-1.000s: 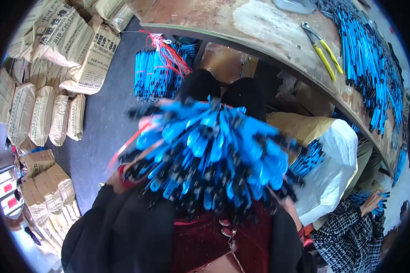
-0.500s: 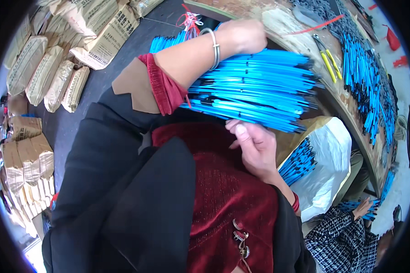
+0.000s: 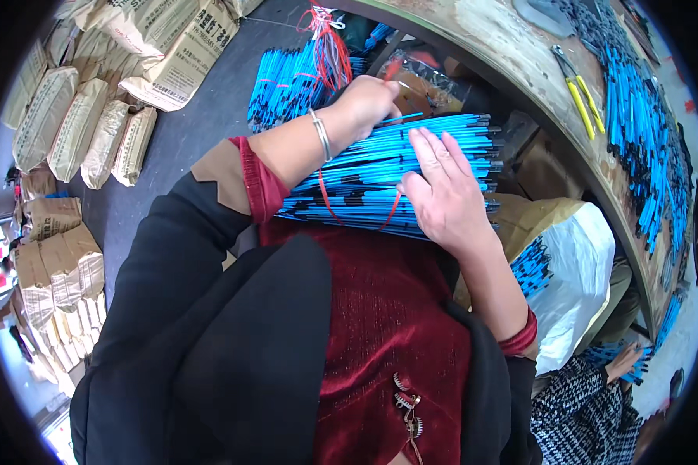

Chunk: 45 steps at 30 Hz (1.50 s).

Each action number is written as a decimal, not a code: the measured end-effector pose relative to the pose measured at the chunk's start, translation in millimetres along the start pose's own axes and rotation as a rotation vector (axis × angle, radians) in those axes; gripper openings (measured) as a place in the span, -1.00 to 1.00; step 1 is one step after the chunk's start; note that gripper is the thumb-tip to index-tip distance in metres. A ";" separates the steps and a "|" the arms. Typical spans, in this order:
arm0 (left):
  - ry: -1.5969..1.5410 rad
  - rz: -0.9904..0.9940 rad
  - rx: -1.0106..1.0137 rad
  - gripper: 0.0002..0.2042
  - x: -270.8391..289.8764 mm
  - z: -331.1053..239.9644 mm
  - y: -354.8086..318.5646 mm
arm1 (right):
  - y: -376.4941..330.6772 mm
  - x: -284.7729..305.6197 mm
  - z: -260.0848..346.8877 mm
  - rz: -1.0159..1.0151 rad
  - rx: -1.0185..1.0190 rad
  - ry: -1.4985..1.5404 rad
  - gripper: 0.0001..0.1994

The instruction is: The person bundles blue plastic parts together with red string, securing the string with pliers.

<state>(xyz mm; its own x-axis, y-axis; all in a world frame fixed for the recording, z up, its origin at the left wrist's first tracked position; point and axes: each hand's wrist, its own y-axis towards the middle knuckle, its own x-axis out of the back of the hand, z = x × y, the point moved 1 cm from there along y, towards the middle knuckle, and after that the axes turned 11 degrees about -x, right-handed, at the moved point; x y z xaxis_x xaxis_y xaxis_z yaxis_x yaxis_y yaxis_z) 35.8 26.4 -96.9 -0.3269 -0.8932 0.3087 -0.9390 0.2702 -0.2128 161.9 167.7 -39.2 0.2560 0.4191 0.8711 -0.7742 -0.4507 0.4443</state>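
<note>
blue bundle point(image 3: 368, 167): lies across the front of the body, above the lap, made of many thin sticks with black ends
long axis: runs left to right, rising slightly toward the right end
red ties point(image 3: 390, 211): cross the near side of the bundle in two places, between the two wrists
right hand point(image 3: 446, 186): rests on top of the bundle, toward the right end; nearer to the middle of the load
right fingers: extended over the sticks, with thumb spread apart, pressing rather than wrapping
left hand point(image 3: 374, 102): sits at the far edge of the bundle, with forearm crossing over the left end
left fingers: bent inward, with tips mostly hidden; cannot tell whether closed on anything
red patch point(image 3: 393, 71): blurred, just beyond the left hand; cannot tell whether gripped
from the fingers: bundle directly under the right, on the near side of the left
second bundle point(image 3: 281, 87): stands on the floor point(image 3: 186, 155), beyond the left forearm, near red and white ribbons point(image 3: 329, 50)
white sack point(image 3: 578, 267): gapes beside the right forearm, with more blue sticks point(image 3: 529, 267) inside
tabletop point(image 3: 504, 35): bears yellow-handled pliers point(image 3: 584, 97) and a loose stick pile point(image 3: 624, 101)
</note>
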 end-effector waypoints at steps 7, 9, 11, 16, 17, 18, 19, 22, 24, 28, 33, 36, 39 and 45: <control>-0.852 -0.355 0.217 -0.75 11.6 -37.0 -11.9 | -1.7 -41.9 -16.2 -0.017 -0.065 -0.010 -0.86; -0.847 -0.359 0.181 -0.73 8.3 -53.5 -28.5 | 2.7 -48.9 -18.7 -0.046 -0.111 -0.026 -0.86; -0.840 -0.372 0.168 -0.72 2.7 -53.2 -45.3 | 6.1 -55.1 -19.9 -0.046 -0.101 -0.012 -0.86; -0.865 -0.358 -0.141 -0.69 -24.0 -23.5 -75.2 | 2.5 -40.9 -19.4 -0.048 -0.092 0.008 -0.89; -0.839 -0.341 -0.285 -0.70 -23.2 -18.4 -74.1 | 4.7 -38.5 -17.8 -0.056 -0.090 0.026 -0.89; -0.811 -0.322 -0.427 -0.70 -21.6 -14.6 -72.2 | 5.4 -32.1 -12.7 -0.059 -0.088 0.021 -0.89; -0.812 -0.319 -0.433 -0.70 -18.8 -10.4 -67.8 | 3.7 -21.1 -4.1 -0.110 -0.052 0.031 -0.91; -0.396 -0.283 -0.420 -0.65 -8.8 -18.2 -62.1 | -21.1 -2.5 31.8 -0.198 0.014 0.043 -0.93; -0.391 -0.267 -0.392 -0.67 -7.6 -25.1 -58.4 | -39.7 -7.8 49.2 0.187 -0.406 0.901 -0.95; -0.379 -0.260 -0.257 -0.70 -6.0 -26.8 -45.7 | -49.1 -0.7 51.7 0.228 -0.696 1.296 -0.94; -0.466 -0.147 0.122 -0.75 -14.2 -21.4 -25.9 | -16.4 35.6 47.2 -0.198 -0.196 0.731 -0.91; -0.468 -0.091 0.224 -0.77 -23.9 -26.3 -22.0 | 8.6 22.4 22.7 -0.338 -0.024 0.389 -0.87; -0.424 -0.025 0.210 -0.79 -29.8 -21.9 -21.4 | 17.0 -1.3 3.8 -0.256 -0.081 0.333 -0.83; -0.929 -0.204 -0.041 -0.77 -16.7 -27.0 -23.6 | 19.7 -37.0 -35.7 -0.113 -0.495 0.701 -0.80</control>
<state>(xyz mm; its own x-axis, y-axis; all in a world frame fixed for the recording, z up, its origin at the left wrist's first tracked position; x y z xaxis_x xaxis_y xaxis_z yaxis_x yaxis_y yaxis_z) 60.6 44.6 -72.0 0.0430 -0.8482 -0.5279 -0.9773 0.0740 -0.1985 116.5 171.4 -70.2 0.0571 0.9035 0.4248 -0.9704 -0.0497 0.2363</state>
